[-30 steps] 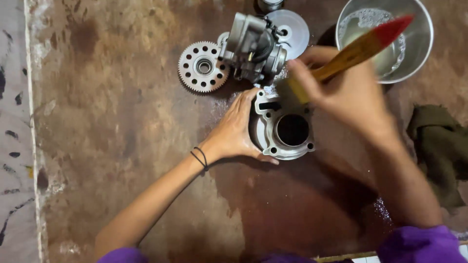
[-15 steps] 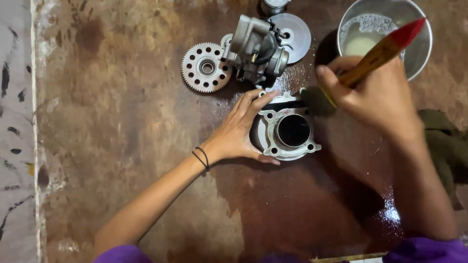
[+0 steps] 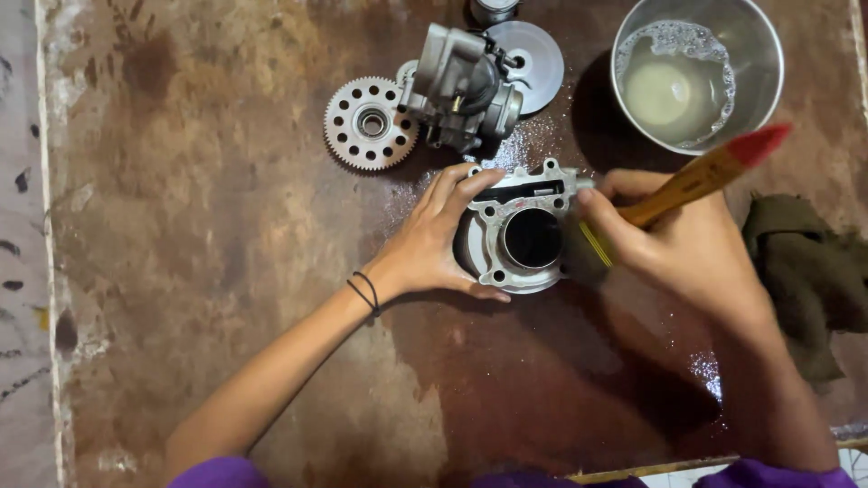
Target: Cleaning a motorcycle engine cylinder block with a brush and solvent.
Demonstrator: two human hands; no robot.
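A grey metal engine cylinder (image 3: 524,237) with a round dark bore stands on the stained brown tabletop (image 3: 226,208). My left hand (image 3: 432,244) grips its left side, fingers over the top rim. My right hand (image 3: 674,244) holds a paintbrush (image 3: 696,181) with a yellow wooden handle and red tip. The brush's dark bristle end presses against the cylinder's right side, mostly hidden by my fingers. A black band sits on my left wrist.
A toothed gear (image 3: 371,122), a grey carburettor (image 3: 461,86) and a round metal disc (image 3: 533,59) lie behind the cylinder. A steel bowl (image 3: 759,99) of cloudy foamy liquid stands at the back right. A dark green rag (image 3: 809,271) lies right. Wet spots surround the cylinder.
My right hand has swung the brush from the cylinder's back edge down to its right side. The left hand keeps its grip on the cylinder.
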